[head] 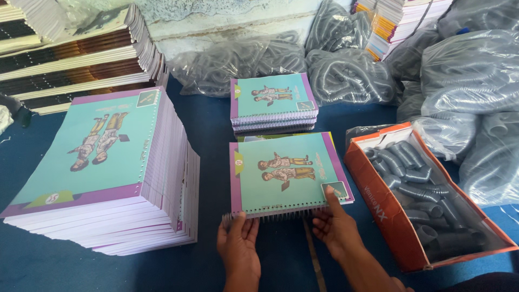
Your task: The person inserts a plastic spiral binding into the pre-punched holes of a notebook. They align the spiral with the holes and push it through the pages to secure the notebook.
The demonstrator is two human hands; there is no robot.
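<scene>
From the head camera, a teal-and-purple notebook (289,172) lies on the blue table (54,259), its punched edge turned toward the person so the dark spiral coil (270,216) can be worked there; the left hand (238,243), fingers loosely spread, touches the coil's end at 7 o'clock of the cover; the right hand (335,224) rests an extended finger on the 5 o'clock corner, steadying it; an orange box of coils (427,200) sits within reach at 3 o'clock; the tall unbound stack (113,173) waits at 9 o'clock; both forearms are cut off below; how far the coil is threaded is hard to make out.

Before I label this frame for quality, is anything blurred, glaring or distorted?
Head view: daylight is even and soft, with shadows faint. The notebook and both hands, left hand and right hand, look sharp. Plastic bags show bright sheen at upper right. The tall stack leans outward at the left edge, a wide-lens stretch.
</scene>
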